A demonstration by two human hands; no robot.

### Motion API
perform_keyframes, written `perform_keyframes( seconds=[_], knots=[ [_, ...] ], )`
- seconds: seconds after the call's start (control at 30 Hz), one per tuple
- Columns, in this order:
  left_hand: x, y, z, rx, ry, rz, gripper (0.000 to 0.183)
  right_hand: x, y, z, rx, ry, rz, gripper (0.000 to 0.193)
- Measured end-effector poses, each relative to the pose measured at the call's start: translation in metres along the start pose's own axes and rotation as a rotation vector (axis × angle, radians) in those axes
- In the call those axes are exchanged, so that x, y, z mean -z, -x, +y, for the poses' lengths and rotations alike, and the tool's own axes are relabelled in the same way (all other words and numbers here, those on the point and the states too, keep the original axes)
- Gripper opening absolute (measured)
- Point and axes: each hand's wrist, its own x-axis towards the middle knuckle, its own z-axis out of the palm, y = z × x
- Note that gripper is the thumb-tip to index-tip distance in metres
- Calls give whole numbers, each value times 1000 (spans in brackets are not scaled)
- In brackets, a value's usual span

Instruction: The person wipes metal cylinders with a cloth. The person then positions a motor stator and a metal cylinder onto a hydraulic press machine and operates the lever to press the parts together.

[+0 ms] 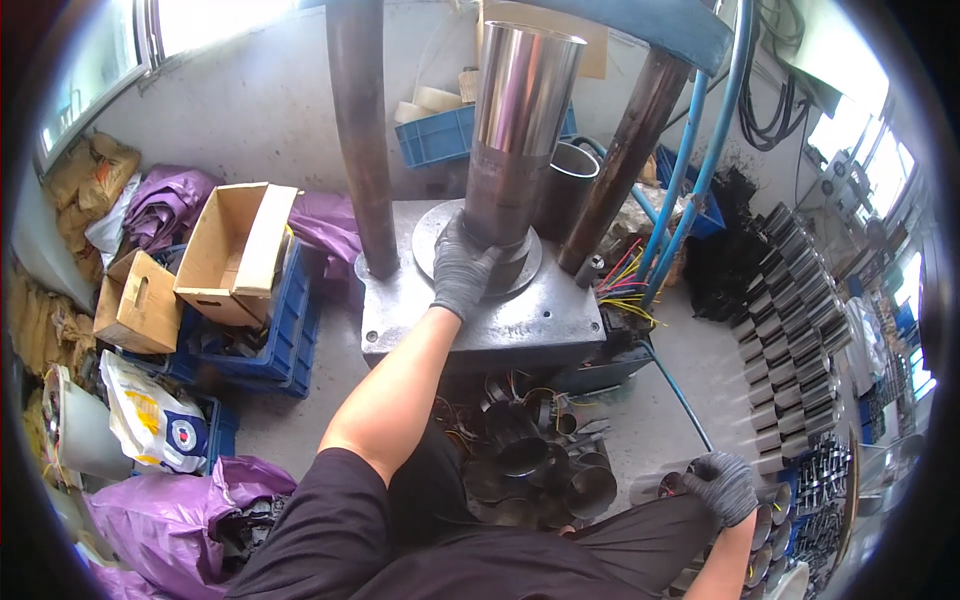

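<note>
A tall, shiny metal cylinder (505,170) stands upright on a round metal plate (425,250), on the press bed (400,320). Its upper part is bright and its lower part is duller. In a grey knit glove, my left hand (463,270) is closed around the left and near side of its foot, thumb across the front; the far fingertips are hidden. My right hand (722,487), gloved alike, is beside my knee at the lower right. Its fingers curl closed where a thin blue rod (680,402) from the press side runs into it. A shiny tube (648,488) lies near those fingers.
Thick steel columns (362,140) flank the cylinder, with another tube (572,165) behind. Dark metal parts (540,450) lie on the floor before the bed. Stacked tubes (790,330) stand right, near coloured wires (628,280). Blue crates (285,330) with cardboard boxes (235,250) stand left.
</note>
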Motion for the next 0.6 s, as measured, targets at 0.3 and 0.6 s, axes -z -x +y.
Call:
perform_keyframes(
  seconds=[0.3, 0.6],
  knots=[
    [6, -1, 0, 30, 57, -68, 88, 4, 0, -9, 7, -40, 26, 27],
    [4, -2, -7, 27, 69, -59, 82, 10, -1, -12, 4, -103, -10, 20]
  ],
)
